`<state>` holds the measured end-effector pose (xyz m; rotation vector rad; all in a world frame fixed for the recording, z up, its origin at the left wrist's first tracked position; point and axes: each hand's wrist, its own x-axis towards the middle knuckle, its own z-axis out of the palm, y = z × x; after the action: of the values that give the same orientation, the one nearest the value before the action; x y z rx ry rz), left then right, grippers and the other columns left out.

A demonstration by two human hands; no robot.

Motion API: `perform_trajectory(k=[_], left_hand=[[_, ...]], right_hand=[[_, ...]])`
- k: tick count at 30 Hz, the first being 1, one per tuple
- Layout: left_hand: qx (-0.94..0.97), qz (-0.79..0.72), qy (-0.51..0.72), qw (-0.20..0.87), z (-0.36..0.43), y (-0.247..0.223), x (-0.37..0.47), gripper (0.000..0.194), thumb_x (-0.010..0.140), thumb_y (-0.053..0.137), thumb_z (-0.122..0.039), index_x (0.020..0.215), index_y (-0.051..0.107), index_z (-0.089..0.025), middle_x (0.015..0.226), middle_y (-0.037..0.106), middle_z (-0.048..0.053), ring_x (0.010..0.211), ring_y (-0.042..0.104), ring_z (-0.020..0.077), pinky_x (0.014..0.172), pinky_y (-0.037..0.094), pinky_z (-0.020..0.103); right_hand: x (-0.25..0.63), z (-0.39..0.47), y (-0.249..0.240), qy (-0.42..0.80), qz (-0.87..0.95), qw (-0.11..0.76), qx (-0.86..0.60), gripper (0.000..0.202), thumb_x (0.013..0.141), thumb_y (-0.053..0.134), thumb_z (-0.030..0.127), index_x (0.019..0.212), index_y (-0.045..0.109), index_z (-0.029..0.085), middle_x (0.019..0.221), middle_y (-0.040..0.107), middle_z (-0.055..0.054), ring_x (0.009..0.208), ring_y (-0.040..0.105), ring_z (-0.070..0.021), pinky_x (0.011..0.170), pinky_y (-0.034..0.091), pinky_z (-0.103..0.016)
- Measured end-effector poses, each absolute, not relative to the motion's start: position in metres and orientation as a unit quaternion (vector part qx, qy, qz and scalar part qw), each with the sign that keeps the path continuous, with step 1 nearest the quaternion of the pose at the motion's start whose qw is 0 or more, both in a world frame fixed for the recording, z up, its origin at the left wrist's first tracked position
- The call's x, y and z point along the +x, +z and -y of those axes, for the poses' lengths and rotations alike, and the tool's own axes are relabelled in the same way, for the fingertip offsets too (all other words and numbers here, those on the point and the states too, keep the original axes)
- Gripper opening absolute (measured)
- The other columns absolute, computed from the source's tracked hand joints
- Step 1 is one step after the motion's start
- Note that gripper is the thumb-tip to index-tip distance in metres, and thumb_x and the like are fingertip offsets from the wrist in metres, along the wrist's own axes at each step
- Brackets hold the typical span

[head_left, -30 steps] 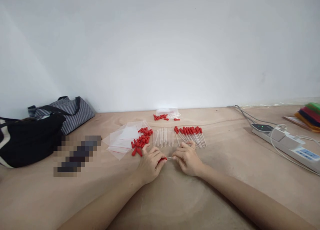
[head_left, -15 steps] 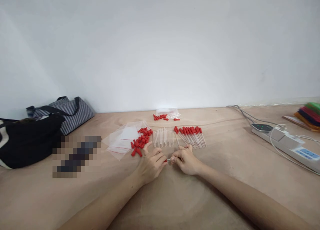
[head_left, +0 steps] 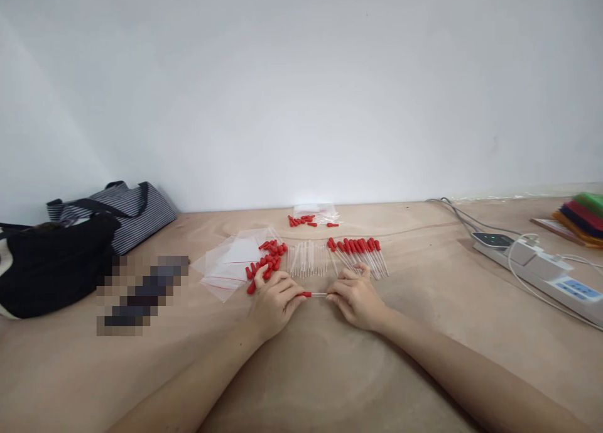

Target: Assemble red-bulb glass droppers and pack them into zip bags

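Note:
My left hand [head_left: 277, 300] pinches a red rubber bulb [head_left: 306, 294] between its fingertips. A thin clear tube [head_left: 319, 295] runs from the bulb to my right hand [head_left: 354, 296], whose fingers are closed on the tube's other end. Beyond my left hand lies a pile of loose red bulbs [head_left: 271, 259]. Clear tubes [head_left: 307, 259] lie side by side in the middle, behind the gap between my hands. To their right, past my right hand, is a row of tubes fitted with red bulbs [head_left: 357, 246].
Clear plastic bags [head_left: 230, 263] lie left of the loose bulbs. More bulbs and a bag [head_left: 313, 210] are near the wall. A striped bag [head_left: 141, 216] and black bag [head_left: 61, 266] stand left. At right are a power strip [head_left: 541, 273] and coloured stack [head_left: 581, 218].
Both hands have shifted slightly away from me and farther apart. More of the red bulb and clear tube now shows between them.

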<state>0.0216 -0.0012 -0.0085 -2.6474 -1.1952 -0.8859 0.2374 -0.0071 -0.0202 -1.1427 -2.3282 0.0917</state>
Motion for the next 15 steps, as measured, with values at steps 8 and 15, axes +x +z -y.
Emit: perform_trajectory(k=[8,15], left_hand=[[-0.85,0.437,-0.284,0.078,-0.002,-0.012,0.017,0.023,0.081,0.051,-0.033,0.102,0.056,-0.027,0.094,0.065,0.002,0.094,0.052,0.022,0.095,0.011,0.05],[-0.797,0.541,-0.241,0.12,-0.014,-0.012,-0.004,0.02,0.076,0.054,-0.03,0.094,0.059,-0.024,0.099,0.061,0.006,0.097,0.05,0.0249,0.09,0.017,0.051]], right_hand=[[0.236,0.002,-0.019,-0.004,0.83,0.299,-0.471,0.019,0.082,0.043,0.024,0.071,0.058,0.019,0.068,0.061,-0.001,0.078,0.048,-0.0156,0.083,0.016,-0.038],[0.246,-0.034,-0.023,-0.117,0.66,0.295,-0.681,0.027,0.08,0.041,0.026,0.06,0.057,0.017,0.07,0.063,-0.005,0.079,0.048,-0.0198,0.076,0.018,-0.038]])
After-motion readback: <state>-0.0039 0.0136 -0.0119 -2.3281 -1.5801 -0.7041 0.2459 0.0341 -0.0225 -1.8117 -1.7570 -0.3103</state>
